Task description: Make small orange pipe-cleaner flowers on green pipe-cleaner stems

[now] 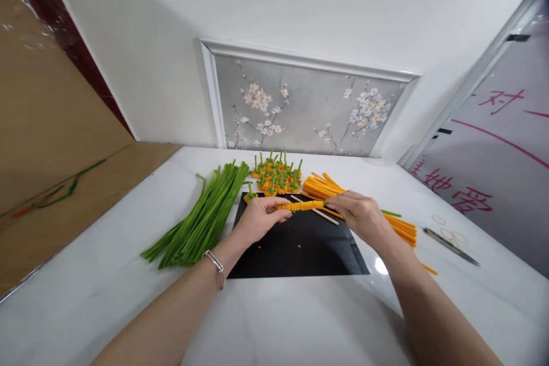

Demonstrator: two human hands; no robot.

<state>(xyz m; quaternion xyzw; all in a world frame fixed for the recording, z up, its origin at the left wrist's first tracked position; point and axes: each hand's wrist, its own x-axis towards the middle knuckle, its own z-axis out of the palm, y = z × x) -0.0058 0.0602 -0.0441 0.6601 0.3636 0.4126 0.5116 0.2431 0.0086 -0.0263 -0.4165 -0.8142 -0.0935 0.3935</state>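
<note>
Between my two hands, above the black mat (295, 257), stretches a row of tight orange pipe cleaner loops (305, 206). My left hand (259, 218) pinches the left end of this orange coil between thumb and fingers. At its right end, my right hand (358, 211) is closed on a green pipe cleaner (391, 214), whose tip meets the coil and whose tail seems to come out behind the hand. Inside the right fingers the grip is partly hidden. Below the coil a pale wooden stick (323, 216) lies slanted on the mat.
Green pipe cleaners (206, 214) lie bundled on the left, orange pipe cleaners (323, 184) on the right. Behind the mat stand several small orange pieces with green stems (278, 174). Tweezers (450, 246) and thin rings (446, 233) lie far right on the white table (274, 320).
</note>
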